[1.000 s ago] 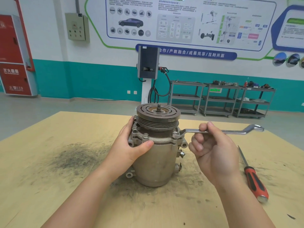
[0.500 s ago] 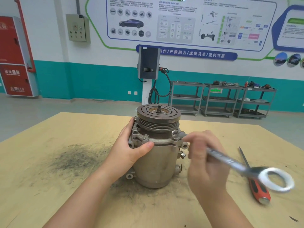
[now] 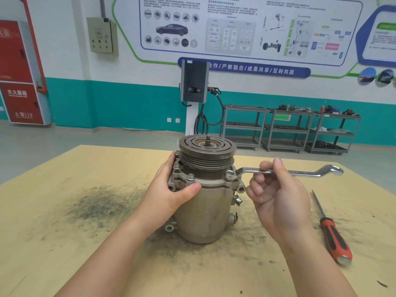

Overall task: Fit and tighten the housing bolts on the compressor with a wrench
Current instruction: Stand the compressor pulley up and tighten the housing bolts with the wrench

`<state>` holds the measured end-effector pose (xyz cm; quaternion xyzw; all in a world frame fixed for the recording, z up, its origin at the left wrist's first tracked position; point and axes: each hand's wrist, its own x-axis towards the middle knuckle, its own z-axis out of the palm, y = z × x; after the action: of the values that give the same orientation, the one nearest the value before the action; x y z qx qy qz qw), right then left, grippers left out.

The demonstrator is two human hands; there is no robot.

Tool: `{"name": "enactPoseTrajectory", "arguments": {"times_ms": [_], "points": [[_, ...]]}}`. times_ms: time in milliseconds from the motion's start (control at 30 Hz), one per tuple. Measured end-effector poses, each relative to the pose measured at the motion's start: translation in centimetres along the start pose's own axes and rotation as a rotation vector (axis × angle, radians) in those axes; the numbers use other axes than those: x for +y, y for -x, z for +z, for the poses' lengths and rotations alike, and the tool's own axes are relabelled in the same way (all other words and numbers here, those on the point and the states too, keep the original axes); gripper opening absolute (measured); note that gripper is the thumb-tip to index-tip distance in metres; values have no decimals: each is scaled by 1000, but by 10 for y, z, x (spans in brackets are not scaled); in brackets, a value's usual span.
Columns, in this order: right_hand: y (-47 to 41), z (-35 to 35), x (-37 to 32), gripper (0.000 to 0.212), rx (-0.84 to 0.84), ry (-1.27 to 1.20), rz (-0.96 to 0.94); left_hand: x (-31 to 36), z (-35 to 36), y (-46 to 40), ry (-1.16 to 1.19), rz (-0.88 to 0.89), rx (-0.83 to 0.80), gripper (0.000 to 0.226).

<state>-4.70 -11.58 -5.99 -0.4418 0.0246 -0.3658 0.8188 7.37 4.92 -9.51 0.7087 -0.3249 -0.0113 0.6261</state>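
Compressor (image 3: 205,211): stood upright near the middle of the surface (image 3: 64,243), pulley end upward; its far side and its base edge behind the left forearm are hidden.
Housing bolts: one bolt (image 3: 190,176) is seen standing on the front of the flange, another (image 3: 176,167) at the left; the one at the right is covered by the wrench ring, and any at the back cannot be seen.
Wrench (image 3: 300,173): its ring end is seated over the right flange bolt, the shank reaching out to the right, level, and its middle is hidden by fingers.
Right hand (image 3: 278,196): the shank is pinched between thumb and forefinger; the other fingers are curled loosely below it.
Left hand (image 3: 171,194): the grip is wrapped around the housing's left side, thumb pressed across the front just under the flange; the fingertips are hidden behind the body.
Screwdriver (image 3: 334,234): laid on the surface at the right, apart from the compressor, red-and-black handle nearest.
Surface marks: a dark smudge is spread to the left of the compressor.
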Motion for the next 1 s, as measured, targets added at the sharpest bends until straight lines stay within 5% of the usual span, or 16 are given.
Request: {"name": "enactPoseTrajectory", "arguments": {"times_ms": [167, 367, 567, 667, 800, 1000], "points": [[14, 6, 14, 46, 75, 236, -308, -1, -1, -1, -3, 7, 2, 107], [29, 11, 30, 37, -102, 720, -875, -2, -1, -2, 3, 10, 11, 109], [33, 13, 31, 28, -230, 932, -1019, -3, 0, -1, 17, 17, 9, 95], [31, 10, 22, 22, -129, 776, -933, -2, 0, -1, 16, 11, 15, 97], [24, 11, 10, 32, 51, 387, -478, 0, -1, 0, 8, 6, 5, 110], [9, 6, -3, 43, 43, 9, -11, 2, 0, 1, -3, -3, -2, 114]]}}
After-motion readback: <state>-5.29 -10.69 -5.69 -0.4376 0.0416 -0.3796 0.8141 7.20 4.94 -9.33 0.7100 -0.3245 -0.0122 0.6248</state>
